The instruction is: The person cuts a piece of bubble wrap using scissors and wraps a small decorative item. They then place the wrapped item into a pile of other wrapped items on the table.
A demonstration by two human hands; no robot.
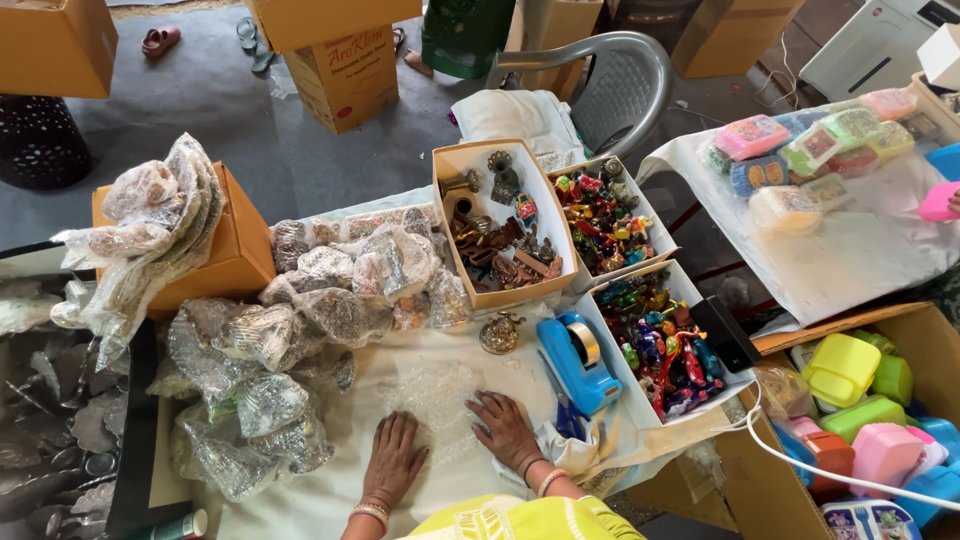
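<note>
Clear bubble wrap (pixel 440 400) under both flat palms, probably.

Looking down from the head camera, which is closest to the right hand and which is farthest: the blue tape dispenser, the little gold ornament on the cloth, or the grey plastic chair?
From the right hand:
1. Blue tape dispenser, just to its right on the cloth.
2. Gold ornament, straight ahead of the hand, a bit farther than the dispenser.
3. Grey plastic chair, far off beyond the boxes of figurines.

Wrapped bundles (pixel 300 330) fill the table's (pixel 330 490) left; figurine boxes (pixel 590 250) sit at centre right (tape dispenser (pixel 577 362) just below-left), bubble wrap (pixel 437 400) at lower centre.
</note>
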